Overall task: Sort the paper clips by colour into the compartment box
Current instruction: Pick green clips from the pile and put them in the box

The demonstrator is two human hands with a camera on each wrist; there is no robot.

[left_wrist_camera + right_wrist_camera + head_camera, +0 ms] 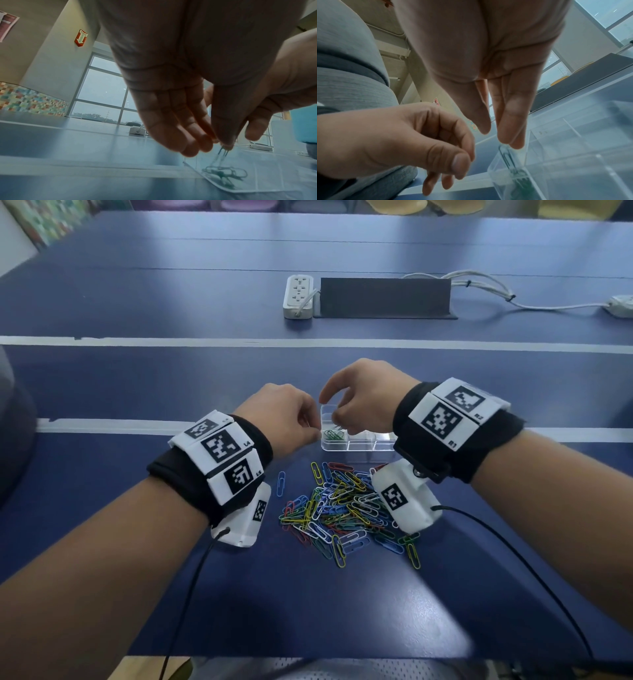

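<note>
1. Two hands meet over the left end of the box (359,448), well clear of the table (205,378).
2. Right hand (363,402): fingers point down and are drawn together, with a green clip (506,158) nipped at the fingertips (510,135). The exact contact is blurred in the right wrist view.
3. The clip hangs near-vertical. Its lower end is inside the near-left compartment, against the corner wall.
4. Left hand (284,419): just left of the box, fingers loosely curled, thumb resting near the index finger. Nothing visible in it. It sits close to the right hand; I can't tell if they touch.
5. Green clips (334,435) lie at the bottom of that same near-left compartment. The other visible compartments in the near row look clear. The far row is hidden by the right hand.
6. The pile (342,508) of mixed clips (blue, yellow, white, red, green) sits on the table just in front of the box, between the wrists.
7. One blue clip (281,483) lies apart, just left of the pile.
8. A power strip (298,297) lies farther back on the table.
</note>
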